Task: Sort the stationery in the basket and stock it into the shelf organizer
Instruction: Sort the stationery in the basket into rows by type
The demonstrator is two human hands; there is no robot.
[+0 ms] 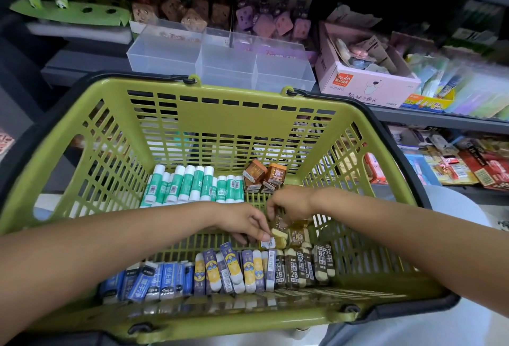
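Note:
A green plastic basket [234,114] fills the view. Inside it, green-and-white glue sticks [190,186] lie side by side at the back. Two small brown boxes [263,176] stand to their right. Along the near wall lie blue erasers [154,282], yellow-and-purple erasers [228,268] and dark 2B erasers [300,266]. My left hand [242,221] pinches a small brown-wrapped eraser [271,241] at the basket's middle. My right hand [292,202] grips more of the brown-wrapped erasers [296,232] just beside it. A clear three-compartment organizer [220,56] sits on the shelf behind the basket.
A pink cardboard box [366,84] of small items stands right of the organizer. Character-shaped erasers [192,9] and a green display [68,12] line the shelf's back. Packaged goods [454,164] fill the lower right shelf.

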